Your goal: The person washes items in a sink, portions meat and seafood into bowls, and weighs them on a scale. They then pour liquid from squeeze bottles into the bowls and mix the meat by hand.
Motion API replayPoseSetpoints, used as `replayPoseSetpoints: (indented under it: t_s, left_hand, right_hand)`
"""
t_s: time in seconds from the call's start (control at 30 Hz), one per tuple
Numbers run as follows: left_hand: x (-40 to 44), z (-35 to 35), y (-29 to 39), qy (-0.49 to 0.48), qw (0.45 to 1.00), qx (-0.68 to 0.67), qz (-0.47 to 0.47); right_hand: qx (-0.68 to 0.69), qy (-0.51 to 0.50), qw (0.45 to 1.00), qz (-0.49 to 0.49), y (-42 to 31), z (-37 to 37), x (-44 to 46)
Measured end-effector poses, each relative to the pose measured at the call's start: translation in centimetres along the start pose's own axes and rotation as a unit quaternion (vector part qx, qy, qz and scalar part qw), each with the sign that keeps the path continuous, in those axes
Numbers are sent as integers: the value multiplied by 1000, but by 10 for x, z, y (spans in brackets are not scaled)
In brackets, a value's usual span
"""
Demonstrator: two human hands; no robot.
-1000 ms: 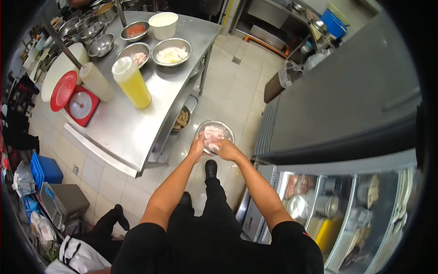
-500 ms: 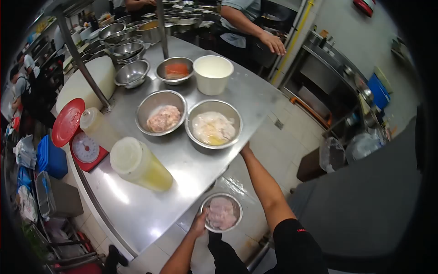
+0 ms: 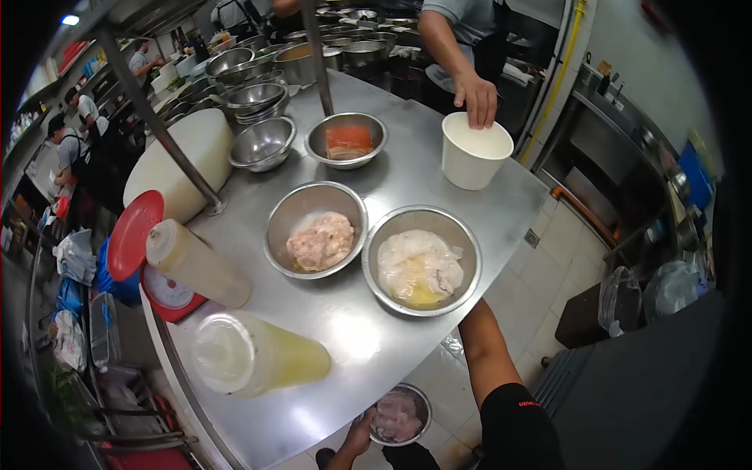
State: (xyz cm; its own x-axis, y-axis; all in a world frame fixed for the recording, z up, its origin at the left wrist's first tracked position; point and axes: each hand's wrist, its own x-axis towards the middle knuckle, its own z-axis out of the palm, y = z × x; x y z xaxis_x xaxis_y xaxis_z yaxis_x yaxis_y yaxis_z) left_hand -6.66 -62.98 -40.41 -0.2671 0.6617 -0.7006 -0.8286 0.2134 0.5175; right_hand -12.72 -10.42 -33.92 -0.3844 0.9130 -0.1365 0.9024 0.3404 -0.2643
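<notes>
Stainless steel all round: grips raw-meat bowl [image 3: 424, 403] in left hand [image 3: 362, 433], off the table [image 3: 352, 337]; has three filled bowls [image 3: 468, 271] already there (can't tell hidden right hand's grip).

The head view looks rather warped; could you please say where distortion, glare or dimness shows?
Head view: fisheye-like bending, with black corners; head view: bright glare on the steel table, beside the bottle of yellow liquid; head view: the held bowl of pale meat and the left hand look dimmer, below the table edge.
</notes>
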Motion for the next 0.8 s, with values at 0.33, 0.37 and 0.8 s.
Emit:
replayPoseSetpoints:
  t_s: [0.33,0.37,0.8]
  left_hand:
    - [46,73,35,-60,998,-5,23]
    - [55,80,33,-55,997,-17,49]
    - [-78,122,35,-193,966,171,25]
  right_hand:
    - [514,-279,811,27,59,-82,-131]
    - [542,-303,783,43,60,-93,-157]
    - [26,-128,926,-354,59,-154,-456]
